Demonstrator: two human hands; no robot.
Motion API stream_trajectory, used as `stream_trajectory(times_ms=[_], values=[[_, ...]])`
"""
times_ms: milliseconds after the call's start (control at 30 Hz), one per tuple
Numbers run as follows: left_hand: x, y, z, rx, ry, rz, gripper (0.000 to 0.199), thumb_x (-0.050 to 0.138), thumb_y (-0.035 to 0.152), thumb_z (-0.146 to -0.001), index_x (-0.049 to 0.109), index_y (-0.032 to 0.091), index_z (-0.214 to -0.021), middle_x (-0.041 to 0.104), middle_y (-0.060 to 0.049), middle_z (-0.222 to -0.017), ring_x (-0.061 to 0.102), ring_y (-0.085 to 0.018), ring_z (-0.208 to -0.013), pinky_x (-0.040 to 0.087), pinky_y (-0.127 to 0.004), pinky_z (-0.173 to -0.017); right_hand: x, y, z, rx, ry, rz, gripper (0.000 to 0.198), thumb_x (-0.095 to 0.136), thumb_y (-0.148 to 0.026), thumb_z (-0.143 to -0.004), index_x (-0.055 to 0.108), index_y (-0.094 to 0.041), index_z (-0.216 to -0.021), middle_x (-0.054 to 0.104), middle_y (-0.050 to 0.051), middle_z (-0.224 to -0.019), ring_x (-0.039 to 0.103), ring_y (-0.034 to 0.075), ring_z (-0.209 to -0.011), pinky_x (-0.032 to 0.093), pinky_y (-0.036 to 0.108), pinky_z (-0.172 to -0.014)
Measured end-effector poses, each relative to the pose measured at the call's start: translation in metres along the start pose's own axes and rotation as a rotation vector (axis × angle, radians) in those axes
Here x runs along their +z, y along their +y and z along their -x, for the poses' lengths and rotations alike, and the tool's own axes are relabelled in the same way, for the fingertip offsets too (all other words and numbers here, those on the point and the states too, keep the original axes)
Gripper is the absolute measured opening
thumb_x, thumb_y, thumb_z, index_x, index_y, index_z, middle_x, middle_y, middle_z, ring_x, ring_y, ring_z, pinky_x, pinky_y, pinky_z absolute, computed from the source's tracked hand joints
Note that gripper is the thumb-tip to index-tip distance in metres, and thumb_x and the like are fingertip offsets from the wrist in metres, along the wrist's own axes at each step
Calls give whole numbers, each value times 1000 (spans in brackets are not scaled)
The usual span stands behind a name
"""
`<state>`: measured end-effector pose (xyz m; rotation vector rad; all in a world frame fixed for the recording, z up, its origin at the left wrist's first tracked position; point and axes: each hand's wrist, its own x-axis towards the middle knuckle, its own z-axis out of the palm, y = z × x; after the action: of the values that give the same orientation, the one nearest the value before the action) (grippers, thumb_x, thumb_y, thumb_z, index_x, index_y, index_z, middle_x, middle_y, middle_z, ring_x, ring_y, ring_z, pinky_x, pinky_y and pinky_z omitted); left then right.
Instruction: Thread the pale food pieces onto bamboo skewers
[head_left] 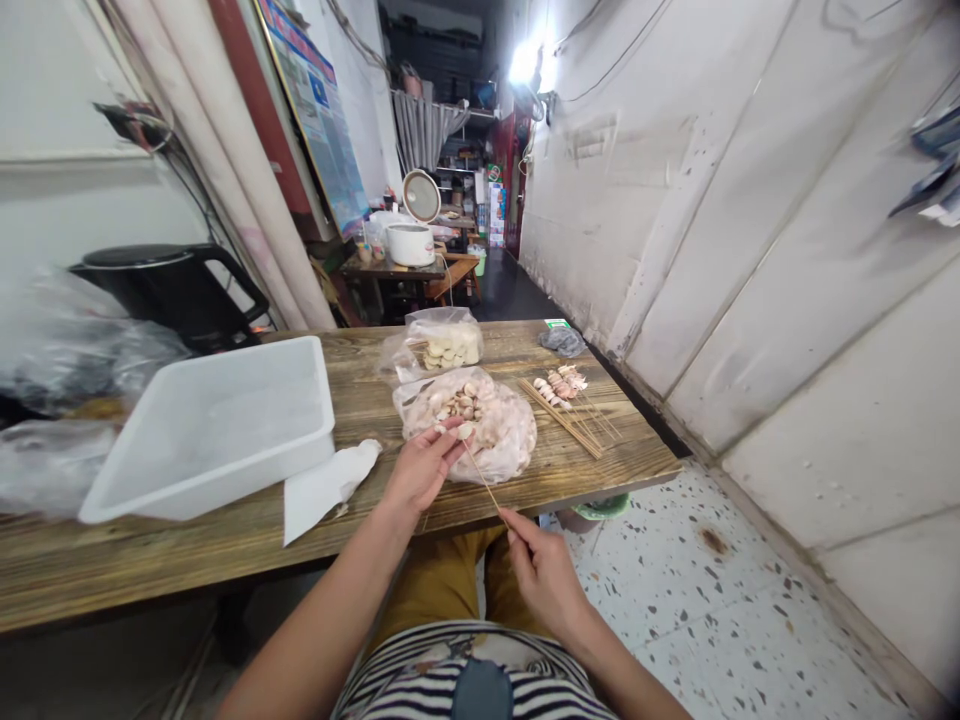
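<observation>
My left hand point(424, 463) pinches a pale garlic clove point(465, 431) between its fingertips, above an open plastic bag point(510, 440) of similar cloves. Its thin wooden skewer point(484, 480) slants down from the clove to my right hand point(541, 568), whose closed fingers grip the lower end. The skewer's tip meets the clove; how deep it goes in I cannot tell. Right of the bag, several loaded skewers point(561, 386) lie side by side, threaded with whitish and pinkish pieces. A bundle of bare skewers point(564, 420) rests beside them.
A white plastic tub point(217, 430) and crumpled white paper point(330, 485) are on the left, with a black kettle point(161, 290) behind. A clear bag of pale slices point(450, 345) and a dark crumpled bag point(562, 342) sit at the table's back. A green-rimmed bin point(604, 507) stands below.
</observation>
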<state>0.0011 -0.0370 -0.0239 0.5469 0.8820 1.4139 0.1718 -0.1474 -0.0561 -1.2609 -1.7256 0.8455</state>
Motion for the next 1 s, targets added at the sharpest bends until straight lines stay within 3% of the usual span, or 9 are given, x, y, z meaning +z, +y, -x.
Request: stream_trajectory(times_ms=[100, 300, 500, 667, 1000], values=[[-3, 0, -2, -18, 17, 48, 10, 59, 3, -75, 67, 9, -76, 69, -8, -88, 65, -15, -87, 50, -29, -90, 1, 0, 1, 13, -2, -14, 37, 39, -23, -89, 59, -21, -120, 70, 5, -84, 65, 20, -77, 51, 29, -70], [-2, 2, -2, -84, -2, 105, 10, 60, 2, -75, 65, 10, -78, 70, -8, -85, 66, -17, -84, 54, -31, -84, 2, 1, 2, 3, 5, -8, 37, 38, -23, -90, 59, -19, -120, 69, 7, -90, 64, 19, -76, 51, 29, -70], [6, 3, 3, -165, 28, 107, 12, 57, -1, -75, 66, 8, -77, 70, -7, -75, 66, -13, -72, 55, -22, -75, 5, 0, -2, 28, 25, -66, 36, 39, -30, -90, 59, -20, -119, 68, 4, -74, 62, 17, -67, 49, 25, -59], [10, -1, 5, -226, 10, 173, 16, 56, 1, -77, 66, 8, -87, 70, -9, -81, 66, -13, -73, 55, -21, -71, 9, 0, -8, 26, 53, -102, 36, 40, -33, -90, 61, -21, -116, 65, 4, -67, 62, 18, -68, 48, 24, -55], [12, -3, 6, -244, 20, 250, 17, 51, 3, -81, 64, 8, -90, 70, -9, -81, 66, -13, -72, 55, -22, -70, 7, 1, -6, 4, 63, -60, 36, 40, -26, -89, 62, -19, -117, 68, 5, -74, 63, 18, -71, 50, 25, -59]])
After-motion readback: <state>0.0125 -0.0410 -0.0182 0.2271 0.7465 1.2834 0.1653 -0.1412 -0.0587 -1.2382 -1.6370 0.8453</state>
